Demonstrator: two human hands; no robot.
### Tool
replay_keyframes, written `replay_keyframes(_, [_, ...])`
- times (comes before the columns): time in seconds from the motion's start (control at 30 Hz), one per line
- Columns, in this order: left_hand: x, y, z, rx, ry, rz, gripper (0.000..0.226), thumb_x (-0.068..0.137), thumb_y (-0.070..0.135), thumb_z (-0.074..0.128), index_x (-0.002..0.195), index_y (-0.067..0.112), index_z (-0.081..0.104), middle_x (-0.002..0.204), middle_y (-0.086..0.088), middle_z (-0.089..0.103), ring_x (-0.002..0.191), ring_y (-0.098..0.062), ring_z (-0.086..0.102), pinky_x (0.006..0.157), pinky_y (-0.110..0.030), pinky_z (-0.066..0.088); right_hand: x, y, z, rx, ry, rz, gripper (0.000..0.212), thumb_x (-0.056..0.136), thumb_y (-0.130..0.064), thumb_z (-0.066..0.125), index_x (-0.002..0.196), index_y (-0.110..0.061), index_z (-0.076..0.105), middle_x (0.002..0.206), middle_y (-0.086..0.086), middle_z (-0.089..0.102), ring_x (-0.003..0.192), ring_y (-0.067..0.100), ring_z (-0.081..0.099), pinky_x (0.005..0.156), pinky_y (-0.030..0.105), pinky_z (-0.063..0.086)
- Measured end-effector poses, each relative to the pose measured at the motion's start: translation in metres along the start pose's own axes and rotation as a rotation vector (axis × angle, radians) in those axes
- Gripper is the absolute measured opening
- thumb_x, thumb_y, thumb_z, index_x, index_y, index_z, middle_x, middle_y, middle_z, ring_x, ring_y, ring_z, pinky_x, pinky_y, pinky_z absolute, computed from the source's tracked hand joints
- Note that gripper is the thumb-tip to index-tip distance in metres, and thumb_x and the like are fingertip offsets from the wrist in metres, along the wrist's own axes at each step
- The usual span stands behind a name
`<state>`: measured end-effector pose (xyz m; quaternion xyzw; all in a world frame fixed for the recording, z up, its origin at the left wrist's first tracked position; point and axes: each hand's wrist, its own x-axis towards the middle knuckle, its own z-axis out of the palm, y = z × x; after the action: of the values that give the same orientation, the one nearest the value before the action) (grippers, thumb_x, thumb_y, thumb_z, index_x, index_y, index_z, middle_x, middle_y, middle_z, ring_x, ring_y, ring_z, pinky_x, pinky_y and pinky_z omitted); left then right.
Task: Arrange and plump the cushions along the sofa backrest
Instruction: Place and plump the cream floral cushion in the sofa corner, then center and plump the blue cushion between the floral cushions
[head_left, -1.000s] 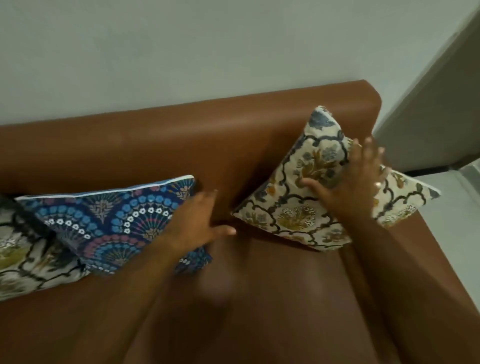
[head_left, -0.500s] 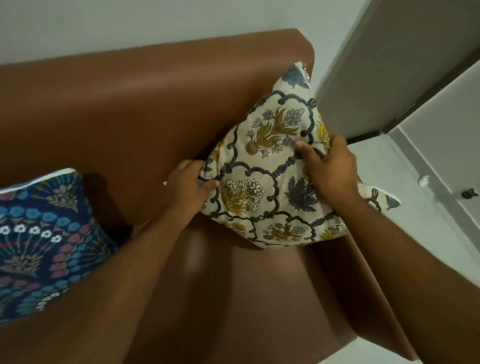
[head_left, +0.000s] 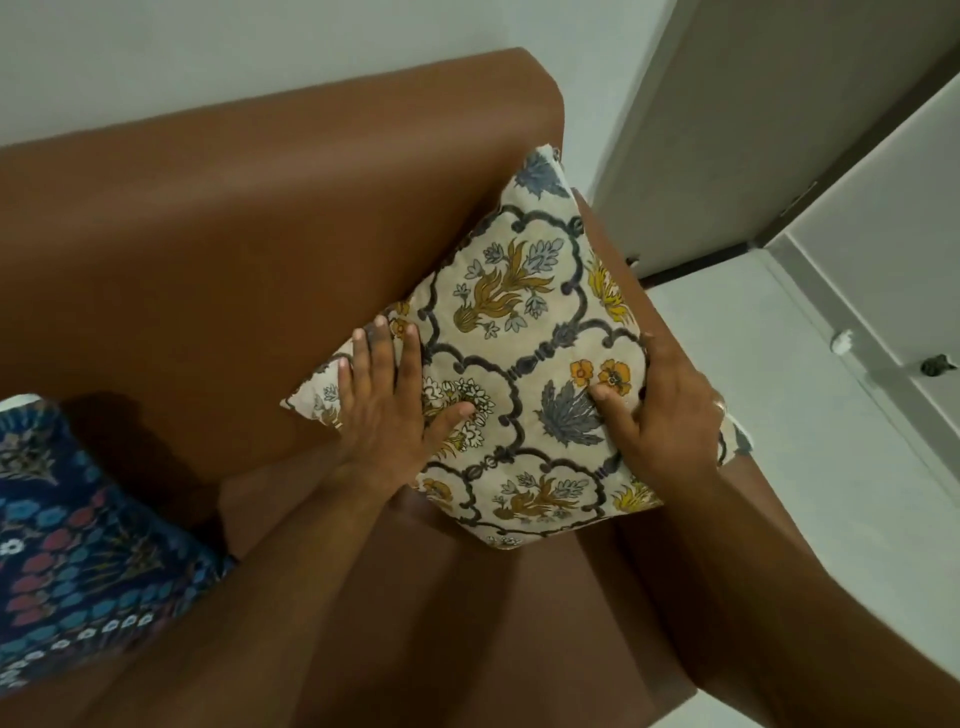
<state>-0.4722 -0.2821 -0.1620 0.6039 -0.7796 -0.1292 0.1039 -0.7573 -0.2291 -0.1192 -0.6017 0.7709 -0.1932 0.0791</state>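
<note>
A cream cushion (head_left: 524, 312) with grey and yellow flower print leans in the right corner of the brown sofa, against the backrest (head_left: 234, 218). My left hand (head_left: 387, 400) lies flat on its left part, fingers spread and pressing the fabric. My right hand (head_left: 660, 410) grips the cushion's right edge, thumb on the front and fingers wrapped behind. A blue patterned cushion (head_left: 67, 545) leans further left on the seat, cut off by the frame edge.
The sofa seat (head_left: 467, 623) stretches below the cushions. The right armrest (head_left: 613, 260) runs behind the cream cushion. Beyond it are pale floor (head_left: 779, 415), a grey door (head_left: 753, 130) and a white wall above the backrest.
My left hand left the blue cushion, took the cream cushion's left edge, and now lies flat on it. The right hand slid to its right edge. The view swung right.
</note>
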Motion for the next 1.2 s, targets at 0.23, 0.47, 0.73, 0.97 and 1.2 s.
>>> replay_keyframes(0.23, [-0.019,-0.011,-0.031,-0.027,-0.018,-0.039,0.112,0.083,0.089,0.02,0.163,0.012,0.001,0.17,-0.024,0.001,0.158,-0.041,0.001,0.124,-0.059,0.003,-0.008,-0.018,-0.01,0.055,0.206,-0.019,0.092,0.093,-0.078,0.029,0.148,-0.006,0.042,0.144,0.021,0.048,0.136,0.04,0.043,0.109,0.066,0.032])
replay_keyframes(0.47, [-0.078,-0.113,-0.144,0.107,0.055,-0.073,0.113,0.081,0.09,0.032,0.162,0.013,0.017,0.17,-0.023,0.007,0.158,-0.038,0.0,0.124,-0.057,0.002,-0.077,-0.196,0.039,0.418,0.18,-0.284,0.077,0.099,-0.065,0.044,0.143,-0.002,0.045,0.151,0.03,0.043,0.146,0.042,0.035,0.119,0.054,0.034])
replay_keyframes(0.73, [-0.168,-0.305,-0.274,0.387,-0.179,-0.212,0.143,0.049,0.109,0.034,0.15,0.009,0.045,0.148,-0.019,0.053,0.133,-0.042,0.052,0.11,-0.071,0.034,-0.142,-0.356,0.168,0.696,-0.675,-0.36,0.115,0.063,-0.08,0.077,0.156,-0.028,0.032,0.158,-0.002,0.045,0.146,0.018,0.043,0.117,0.049,0.04])
replay_keyframes(0.97, [-0.212,-0.408,-0.25,0.333,-0.113,-0.36,0.125,0.029,0.111,0.037,0.1,0.01,0.056,0.092,-0.01,0.064,0.089,-0.037,0.063,0.085,-0.053,0.044,-0.154,-0.416,0.238,0.946,-0.695,-0.131,0.098,0.062,-0.035,0.095,0.146,-0.024,0.046,0.145,-0.007,0.058,0.134,0.016,0.055,0.11,0.049,0.049])
replay_keyframes(1.2, [-0.23,-0.421,-0.25,-0.111,0.205,-0.465,0.112,0.031,0.091,0.077,0.108,0.013,0.059,0.105,-0.01,0.069,0.102,-0.033,0.067,0.078,-0.05,0.056,-0.126,-0.458,0.151,0.73,-0.409,-0.346,0.084,0.062,-0.076,0.08,0.126,-0.026,0.059,0.121,-0.007,0.069,0.117,0.017,0.066,0.091,0.043,0.058])
